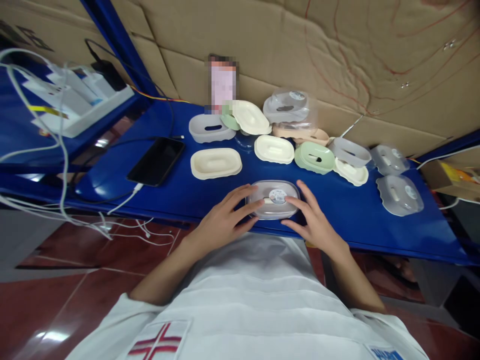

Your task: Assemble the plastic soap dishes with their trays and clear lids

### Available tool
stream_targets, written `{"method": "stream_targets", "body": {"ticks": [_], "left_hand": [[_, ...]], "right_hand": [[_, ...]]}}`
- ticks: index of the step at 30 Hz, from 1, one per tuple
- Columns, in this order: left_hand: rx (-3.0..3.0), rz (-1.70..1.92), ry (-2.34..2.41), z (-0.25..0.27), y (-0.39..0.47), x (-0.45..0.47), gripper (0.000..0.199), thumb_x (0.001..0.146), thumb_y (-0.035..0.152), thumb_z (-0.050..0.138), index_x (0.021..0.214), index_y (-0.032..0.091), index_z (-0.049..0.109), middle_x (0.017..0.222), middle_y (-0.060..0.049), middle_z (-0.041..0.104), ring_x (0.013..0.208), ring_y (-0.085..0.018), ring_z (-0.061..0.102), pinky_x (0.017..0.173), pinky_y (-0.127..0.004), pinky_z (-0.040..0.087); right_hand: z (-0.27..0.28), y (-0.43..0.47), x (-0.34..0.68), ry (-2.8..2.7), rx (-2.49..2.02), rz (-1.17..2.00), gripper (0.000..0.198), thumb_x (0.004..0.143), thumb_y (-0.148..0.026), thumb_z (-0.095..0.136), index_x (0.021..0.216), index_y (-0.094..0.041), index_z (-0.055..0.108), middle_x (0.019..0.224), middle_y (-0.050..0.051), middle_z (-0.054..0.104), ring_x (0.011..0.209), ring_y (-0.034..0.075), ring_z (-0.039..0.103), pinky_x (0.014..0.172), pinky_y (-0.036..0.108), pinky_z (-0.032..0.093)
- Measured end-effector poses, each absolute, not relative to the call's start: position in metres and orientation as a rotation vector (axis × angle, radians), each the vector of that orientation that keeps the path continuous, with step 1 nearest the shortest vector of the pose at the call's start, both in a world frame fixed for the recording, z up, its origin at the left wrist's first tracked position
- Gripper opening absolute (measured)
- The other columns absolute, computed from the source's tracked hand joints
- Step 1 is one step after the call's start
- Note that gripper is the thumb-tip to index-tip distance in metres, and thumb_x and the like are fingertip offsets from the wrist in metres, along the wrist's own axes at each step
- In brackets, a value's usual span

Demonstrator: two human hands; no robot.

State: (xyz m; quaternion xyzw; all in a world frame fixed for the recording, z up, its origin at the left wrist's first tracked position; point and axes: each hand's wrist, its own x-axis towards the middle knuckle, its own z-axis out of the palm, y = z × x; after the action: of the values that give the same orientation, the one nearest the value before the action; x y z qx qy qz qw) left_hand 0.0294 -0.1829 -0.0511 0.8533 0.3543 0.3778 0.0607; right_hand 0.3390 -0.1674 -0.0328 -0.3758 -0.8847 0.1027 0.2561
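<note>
The left hand and the right hand, fingers spread, touch opposite ends of an oval, clear-topped plastic box bearing a round white label, which lies near the front edge of the blue surface, before a cream, oval plastic piece and a pale-green, oval plastic one.

Soft light reaches my fingers; glare whitens the floor, edges blur and stretch, one upright screen is pixelated.

Glossy clear plastic topped a box on a smooth blue shelf, matt brown cardboard at twelve o'clock.
</note>
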Motion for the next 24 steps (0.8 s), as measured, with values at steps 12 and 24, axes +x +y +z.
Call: {"method": "stream_targets", "body": {"ticks": [12,24], "left_hand": [[2.402,1.114,1.056,-0.051,-0.187,0.023,0.072,0.103,0.02,0.072,0.166,0.036,0.041,0.173,-0.015,0.037,0.15,-0.034,0.056,0.12,-0.058,0.057],[2.507,1.048,1.071,-0.048,-0.186,0.025,0.049,0.105,0.023,0.068,0.153,0.029,0.058,0.165,-0.013,0.051,0.149,-0.031,0.058,0.12,-0.053,0.058]], "right_hand": [[-0.027,-0.162,0.364,-2.045,-1.16,0.06,0.057,0.095,-0.045,0.083,0.148,-0.031,0.065,0.156,0.013,0.062,0.143,0.035,0.063,0.122,0.06,0.053],[-0.034,-0.156,0.37,-2.267,-1.326,0.28,0.082,0.098,-0.055,0.076,0.168,-0.035,0.039,0.173,0.015,0.037,0.161,0.038,0.04,0.128,0.062,0.044]]}}
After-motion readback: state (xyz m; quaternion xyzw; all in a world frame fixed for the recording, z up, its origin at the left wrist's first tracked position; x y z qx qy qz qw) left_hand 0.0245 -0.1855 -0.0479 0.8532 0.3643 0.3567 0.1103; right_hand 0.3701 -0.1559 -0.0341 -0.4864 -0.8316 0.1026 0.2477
